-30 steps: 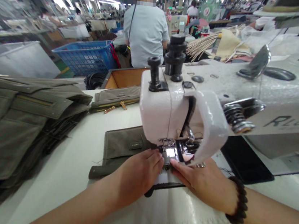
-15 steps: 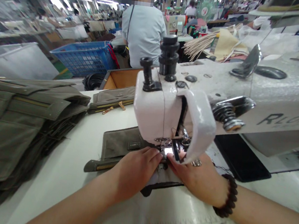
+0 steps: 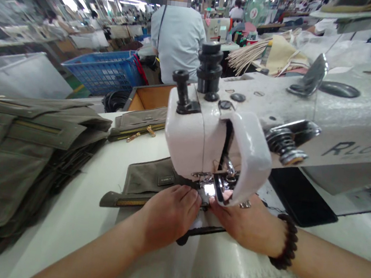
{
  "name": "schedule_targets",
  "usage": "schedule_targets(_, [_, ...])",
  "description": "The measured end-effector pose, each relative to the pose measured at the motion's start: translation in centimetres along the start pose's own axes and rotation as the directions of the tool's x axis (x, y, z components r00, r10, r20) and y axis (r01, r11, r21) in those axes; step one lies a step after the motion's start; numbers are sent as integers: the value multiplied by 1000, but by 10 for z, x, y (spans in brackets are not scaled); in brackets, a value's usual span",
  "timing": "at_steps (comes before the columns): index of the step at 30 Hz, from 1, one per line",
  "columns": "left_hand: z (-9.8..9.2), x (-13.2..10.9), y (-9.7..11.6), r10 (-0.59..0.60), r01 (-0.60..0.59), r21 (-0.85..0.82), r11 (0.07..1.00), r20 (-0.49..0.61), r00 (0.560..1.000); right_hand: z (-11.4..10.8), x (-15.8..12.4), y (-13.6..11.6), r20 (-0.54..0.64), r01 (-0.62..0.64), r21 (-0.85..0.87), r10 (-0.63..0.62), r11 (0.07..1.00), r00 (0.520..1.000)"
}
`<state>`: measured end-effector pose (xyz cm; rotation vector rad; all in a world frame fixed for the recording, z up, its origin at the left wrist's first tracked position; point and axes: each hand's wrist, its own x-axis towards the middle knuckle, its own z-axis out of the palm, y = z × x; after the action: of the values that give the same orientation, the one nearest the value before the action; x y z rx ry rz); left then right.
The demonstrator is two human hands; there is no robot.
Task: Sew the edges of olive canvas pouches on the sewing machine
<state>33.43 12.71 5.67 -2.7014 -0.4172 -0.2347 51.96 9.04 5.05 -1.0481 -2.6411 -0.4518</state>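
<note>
Hands (image 3: pixel 171 214) (image 3: pixel 249 226) at machine head (image 3: pixel 188 135), tabletop gap (image 3: pixel 103 165) between olive fabric (image 3: pixel 143 176) and pile (image 3: pixel 15 172)

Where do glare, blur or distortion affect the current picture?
Head view: white glare patch under the sewing machine; head view: pale sheen on the tabletop; head view: fabric pile slightly soft, far-left background smeared and stretched.

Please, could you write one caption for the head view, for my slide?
Left hand on olive-grey fabric, right hand close beside it, under the head of a white sewing machine.
</note>
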Motion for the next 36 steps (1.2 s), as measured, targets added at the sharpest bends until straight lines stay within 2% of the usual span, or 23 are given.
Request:
schedule_targets(5, [2, 2, -1, 7, -7, -21, 1000, -21, 1000, 3, -1, 0, 80, -23, 29, 20, 999, 997])
schedule_targets(10, [4, 1, 2, 37, -36, -16, 999, 56, 998, 6, -2, 1, 187, -51, 101, 31, 994, 982])
schedule_targets(15, [4, 1, 6, 4, -1, -31, 1000, 103, 995, 1, -4, 0, 249, -153, 124, 119, 980, 961])
schedule_targets(21, [3, 0, 5, 6, 2, -55, 998, 159, 987, 1, -5, -3, 204, -183, 102, 159, 978, 966])
schedule_targets(28, [6, -2, 6, 28, -25, -39, 999, 87, 996, 0, -2, -4, 190, -175, 54, 162, 983, 968])
schedule_targets(32, [8, -1, 6, 6, -1, -54, 999, 92, 996, 1, -2, -4, 210, -217, 20, 208, 976, 955])
schedule_targets(36, [8, 0, 4, -4, 8, -42, 999, 93, 996, 6, -3, -3, 243, -218, 40, 203, 975, 949])
